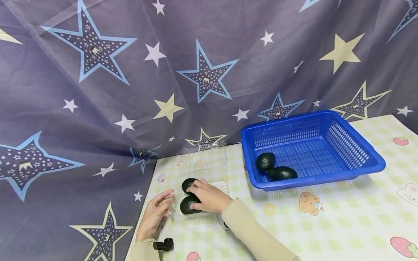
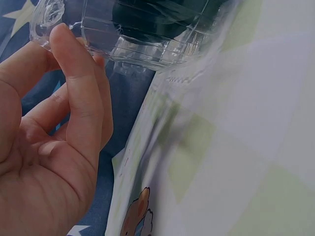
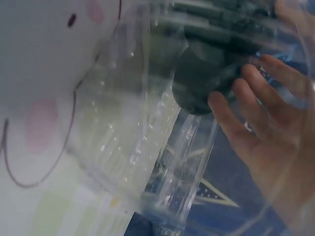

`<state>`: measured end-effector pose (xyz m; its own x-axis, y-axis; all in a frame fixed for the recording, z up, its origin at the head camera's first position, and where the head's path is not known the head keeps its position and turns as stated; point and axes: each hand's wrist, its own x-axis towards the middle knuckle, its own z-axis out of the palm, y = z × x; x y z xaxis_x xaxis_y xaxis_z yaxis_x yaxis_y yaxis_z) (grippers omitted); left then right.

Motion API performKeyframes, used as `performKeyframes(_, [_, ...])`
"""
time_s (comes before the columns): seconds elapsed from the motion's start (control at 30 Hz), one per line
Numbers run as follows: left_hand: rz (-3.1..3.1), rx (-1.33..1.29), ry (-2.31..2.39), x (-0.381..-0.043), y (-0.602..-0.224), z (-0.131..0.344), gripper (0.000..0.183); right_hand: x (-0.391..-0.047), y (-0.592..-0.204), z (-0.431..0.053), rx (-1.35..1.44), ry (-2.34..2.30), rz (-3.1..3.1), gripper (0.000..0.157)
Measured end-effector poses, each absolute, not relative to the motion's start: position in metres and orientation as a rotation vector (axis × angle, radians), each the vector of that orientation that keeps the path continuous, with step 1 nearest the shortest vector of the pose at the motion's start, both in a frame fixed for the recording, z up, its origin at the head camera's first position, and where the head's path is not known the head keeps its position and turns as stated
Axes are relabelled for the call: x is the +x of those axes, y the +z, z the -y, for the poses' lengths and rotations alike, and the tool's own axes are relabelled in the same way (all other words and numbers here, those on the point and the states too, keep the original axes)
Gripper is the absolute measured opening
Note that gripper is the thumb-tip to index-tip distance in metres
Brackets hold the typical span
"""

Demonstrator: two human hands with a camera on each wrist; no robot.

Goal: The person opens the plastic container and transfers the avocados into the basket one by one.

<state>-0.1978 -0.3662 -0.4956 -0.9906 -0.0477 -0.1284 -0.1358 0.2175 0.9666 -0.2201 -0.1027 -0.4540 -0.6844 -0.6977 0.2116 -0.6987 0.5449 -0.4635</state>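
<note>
Two dark green avocados lie side by side in a clear plastic clamshell box; the upper avocado (image 1: 188,184) sits behind the lower avocado (image 1: 187,205). My right hand (image 1: 210,195) reaches over them from the right, its thumb on the lower one and fingertips at the upper one. In the right wrist view, curled fingers (image 3: 251,98) touch an avocado (image 3: 197,78), seen through the plastic. My left hand (image 1: 155,215) stays at the box's left side, fingers loosely bent. One fingertip overlaps the corner of the clear box (image 2: 142,59) in the left wrist view.
The box's raised clear lid (image 1: 205,159) stands toward the curtain. A blue perforated basket (image 1: 326,174) at the right holds two more avocados (image 1: 282,173). A checked cloth (image 1: 277,232) covers the table, and a star-patterned curtain (image 1: 183,29) hangs behind and at the left.
</note>
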Motion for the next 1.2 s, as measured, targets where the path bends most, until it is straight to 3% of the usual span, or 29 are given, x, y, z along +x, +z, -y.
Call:
performKeyframes(0.37, [-2.399,-0.167,1.922,-0.196,-0.494,0.362,0.046,-0.215,-0.459,0.110,1.265,0.927,2.860,0.058])
performKeyframes(0.83, [-2.388,-0.145,1.942,-0.197,-0.492,0.361,0.047,-0.216,-0.460,0.105,1.345,0.862,2.756,0.051])
performKeyframes(1.2, [-2.373,-0.145,1.951,-0.197,-0.491,0.363,0.048,-0.216,-0.438,0.091,1.318,0.869,2.699,0.049])
